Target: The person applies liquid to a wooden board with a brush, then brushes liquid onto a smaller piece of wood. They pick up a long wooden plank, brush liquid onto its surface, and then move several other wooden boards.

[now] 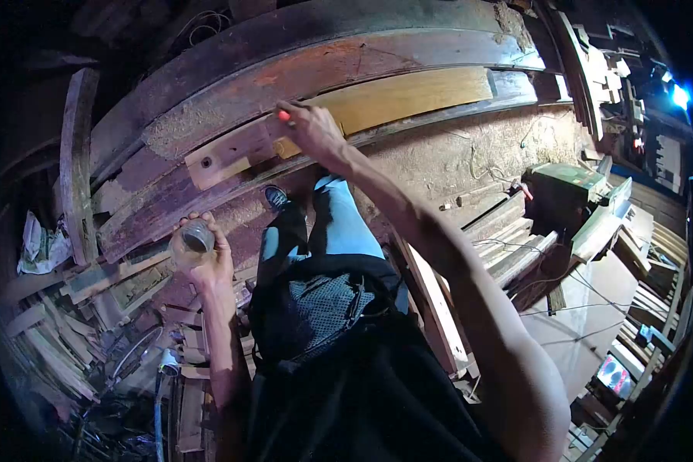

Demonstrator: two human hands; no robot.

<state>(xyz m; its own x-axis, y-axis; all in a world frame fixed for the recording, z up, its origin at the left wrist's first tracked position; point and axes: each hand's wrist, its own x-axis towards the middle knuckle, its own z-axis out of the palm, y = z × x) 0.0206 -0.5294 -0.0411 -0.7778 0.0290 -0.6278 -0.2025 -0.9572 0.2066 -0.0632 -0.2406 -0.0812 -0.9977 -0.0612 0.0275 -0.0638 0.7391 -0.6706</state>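
My left hand [222,258] is wrapped round a clear jar [195,237], with the jar's round mouth tilted up towards me. Out over the bench, my right hand [314,132] is closed on a small dark thing with a bright red-orange end [284,115]; its kind does not show. Below and beyond that hand lies a smooth yellowish wooden board [408,96]. A paler piece of wood with a dark round hole [227,158] reaches out to the left of it.
Long weathered planks [285,69] form the bench, with a sawdust heap [181,129] on them. An upright post [75,162] stands at left. Scrap wood [50,346] fills the lower left. A green box [566,181] and stacked boards [508,239] are at right, with loose cables.
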